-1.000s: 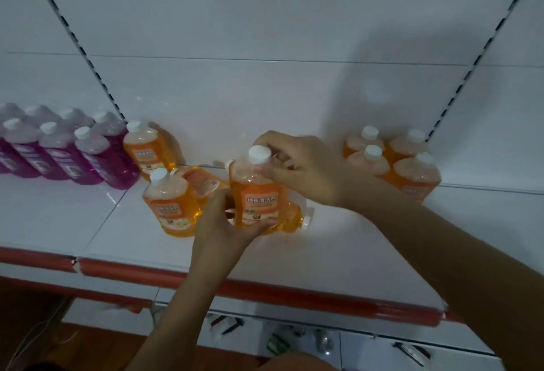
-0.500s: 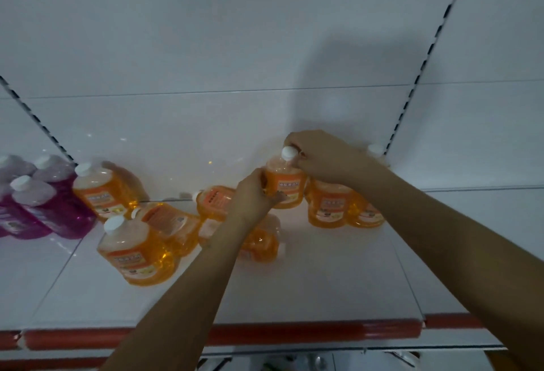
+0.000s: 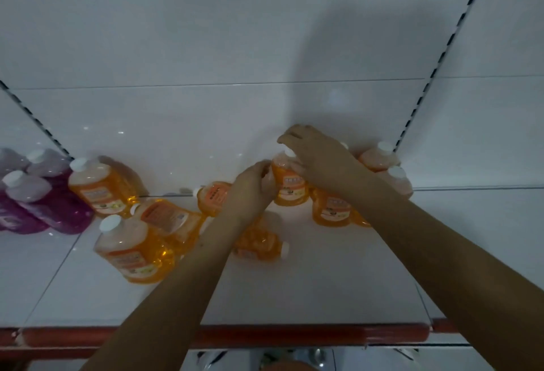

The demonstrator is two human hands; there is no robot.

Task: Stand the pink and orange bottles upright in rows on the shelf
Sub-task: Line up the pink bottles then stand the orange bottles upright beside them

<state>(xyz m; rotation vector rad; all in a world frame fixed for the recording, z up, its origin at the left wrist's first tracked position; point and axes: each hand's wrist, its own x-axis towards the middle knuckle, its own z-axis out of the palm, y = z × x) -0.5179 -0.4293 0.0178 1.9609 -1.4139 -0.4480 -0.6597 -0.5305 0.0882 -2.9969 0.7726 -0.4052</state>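
Observation:
An upright orange bottle (image 3: pixel 290 186) stands at the back of the white shelf (image 3: pixel 309 291), against a group of upright orange bottles (image 3: pixel 332 207). My left hand (image 3: pixel 253 185) grips its left side and my right hand (image 3: pixel 312 150) covers its white cap from above. Three orange bottles lie on their sides: one (image 3: pixel 213 197) behind my left wrist, one (image 3: pixel 170 217) to the left, one (image 3: pixel 259 242) under my left forearm. Two more orange bottles (image 3: pixel 132 250) (image 3: pixel 100 186) stand upright at the left, beside pink bottles (image 3: pixel 38 203).
The shelf has a red front edge (image 3: pixel 294 335) and a white back panel with slotted uprights (image 3: pixel 441 55). Open shelf surface lies in front of the bottles. A lower shelf shows below the red edge.
Both hands carried the orange bottle from the shelf's middle back and right to the upright group. My view shifted right and closer, so the pink bottles slid toward the left edge.

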